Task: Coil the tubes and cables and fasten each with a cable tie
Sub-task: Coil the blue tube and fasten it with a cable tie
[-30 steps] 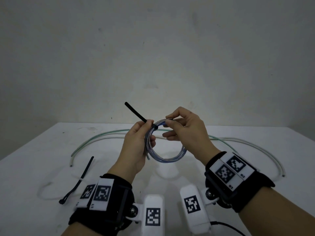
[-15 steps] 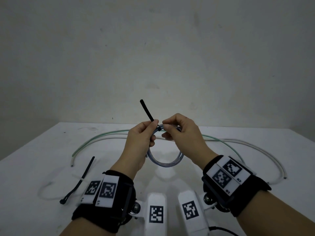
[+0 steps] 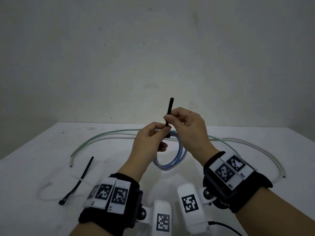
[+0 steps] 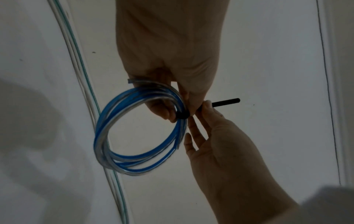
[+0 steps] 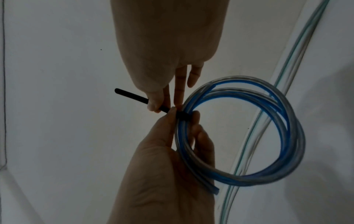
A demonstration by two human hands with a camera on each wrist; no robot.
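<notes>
You're pinching the springy blue tube coil [image 3: 172, 160] at the tie head with left hand [image 3: 150, 142], right hand [image 3: 185, 126] gripping the stiff black cable tie [image 3: 169, 109] tail.

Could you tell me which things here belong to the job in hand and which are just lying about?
In hand: blue tube coil, held by left hand; black cable tie round it, tail pinched by right hand.
Lying about: green tube, white cable, spare black tie, all on the table.

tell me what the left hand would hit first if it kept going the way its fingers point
Probably the right hand, pinching the cable tie just ahead of the left hand; depth is unclear.
</notes>
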